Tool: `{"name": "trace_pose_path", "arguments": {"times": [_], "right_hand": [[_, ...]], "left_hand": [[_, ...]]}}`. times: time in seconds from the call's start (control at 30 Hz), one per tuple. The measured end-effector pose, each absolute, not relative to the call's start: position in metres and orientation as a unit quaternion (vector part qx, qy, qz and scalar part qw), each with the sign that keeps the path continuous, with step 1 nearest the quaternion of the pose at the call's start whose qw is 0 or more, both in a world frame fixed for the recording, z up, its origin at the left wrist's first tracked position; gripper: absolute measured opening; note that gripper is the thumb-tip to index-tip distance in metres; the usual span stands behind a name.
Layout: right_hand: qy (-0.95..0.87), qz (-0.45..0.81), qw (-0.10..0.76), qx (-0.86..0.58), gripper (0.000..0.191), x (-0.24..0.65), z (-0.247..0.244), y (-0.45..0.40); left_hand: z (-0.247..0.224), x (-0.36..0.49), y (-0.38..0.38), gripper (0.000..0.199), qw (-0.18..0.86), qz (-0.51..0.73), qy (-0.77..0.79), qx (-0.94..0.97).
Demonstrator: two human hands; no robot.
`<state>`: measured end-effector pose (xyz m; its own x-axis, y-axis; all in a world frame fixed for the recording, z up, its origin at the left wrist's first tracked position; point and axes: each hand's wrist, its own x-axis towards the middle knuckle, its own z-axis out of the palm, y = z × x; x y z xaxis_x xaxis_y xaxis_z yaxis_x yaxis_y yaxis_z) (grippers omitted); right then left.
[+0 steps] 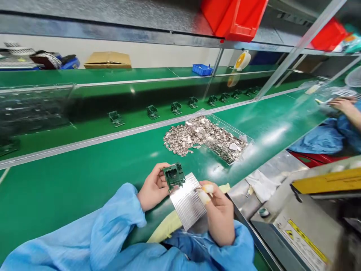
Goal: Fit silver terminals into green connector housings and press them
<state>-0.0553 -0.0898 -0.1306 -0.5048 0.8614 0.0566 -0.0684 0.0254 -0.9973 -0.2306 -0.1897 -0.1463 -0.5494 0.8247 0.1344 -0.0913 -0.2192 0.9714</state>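
My left hand (154, 187) grips a green circuit board assembly (174, 175) by its left side, above the green bench. Just below and right of it lies a silvery ribbed sheet (188, 203), its upper left corner beside the board. My right hand (218, 210) is over the sheet's right edge, with thumb and forefinger pinched together and white-yellow covers on the fingertips. Whatever is between those fingertips is too small to name. A yellow cloth (166, 227) shows under the sheet. Beyond my hands, many small metallic pieces (180, 139) are heaped beside and inside a clear tray (244, 152).
Several green board assemblies (152, 112) stand in a row on the line behind a metal rail (113, 137). At right are a grey machine (304, 222) with a yellow bar and another person's hand (344, 104). A shelf with red bins (237, 19) hangs overhead.
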Motion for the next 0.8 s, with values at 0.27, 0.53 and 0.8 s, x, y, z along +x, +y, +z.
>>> {"name": "trace_pose_path", "arguments": {"times": [0.27,0.53,0.8], "right_hand": [[-0.663,0.514,0.418,-0.347,0.011,-0.052,-0.142,-0.108],[-0.700,0.457,0.420,-0.354,0.016,-0.057,-0.148,-0.114],[-0.720,0.410,0.436,-0.350,0.015,-0.062,-0.150,-0.120]], "left_hand": [[-0.145,-0.174,-0.173,0.044,0.417,0.700,0.456,0.357],[-0.151,-0.173,-0.180,0.038,0.386,0.687,0.502,0.358],[-0.156,-0.171,-0.182,0.025,0.335,0.682,0.542,0.359]]}}
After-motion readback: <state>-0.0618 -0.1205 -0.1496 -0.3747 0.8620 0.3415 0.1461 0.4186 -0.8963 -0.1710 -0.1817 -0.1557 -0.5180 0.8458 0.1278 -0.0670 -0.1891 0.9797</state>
